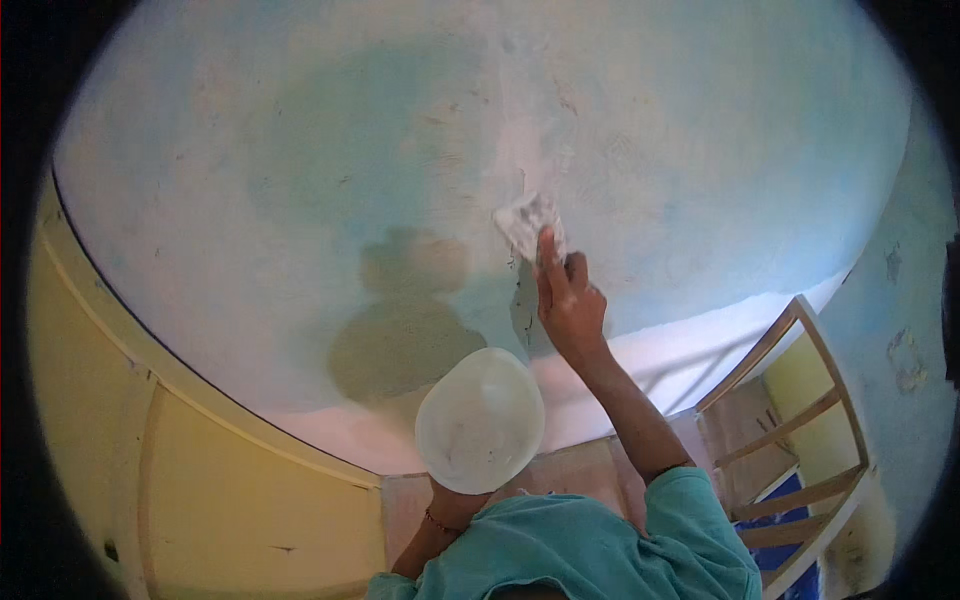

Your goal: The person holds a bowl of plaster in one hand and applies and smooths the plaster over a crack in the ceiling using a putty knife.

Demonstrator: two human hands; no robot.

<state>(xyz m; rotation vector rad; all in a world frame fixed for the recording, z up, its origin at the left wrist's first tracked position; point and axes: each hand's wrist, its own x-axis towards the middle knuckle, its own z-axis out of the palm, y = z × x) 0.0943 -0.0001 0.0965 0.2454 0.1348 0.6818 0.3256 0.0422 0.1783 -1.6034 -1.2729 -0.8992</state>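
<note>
My right hand (pixel 573 310) grips a putty knife (pixel 528 222) smeared with white filler, the forefinger stretched along it. Its blade lies against the pale blue-green wall (pixel 330 180), over the lower end of a whitish filled strip (pixel 515 130). Below the blade, a dark crack (pixel 523 300) runs down the wall. Low in front of my body, my left hand (pixel 458 503) holds a translucent white plastic bowl (pixel 480 422), its fingers hidden underneath. Whitish smears show inside the bowl.
A wooden frame with slats (pixel 835 400) stands at the right, near the wall's corner. Yellow panels (pixel 240 480) run along the left. Pinkish floor tiles (pixel 590 470) show beneath, and something blue (pixel 790 530) lies behind the slats. Shadows fall on the wall.
</note>
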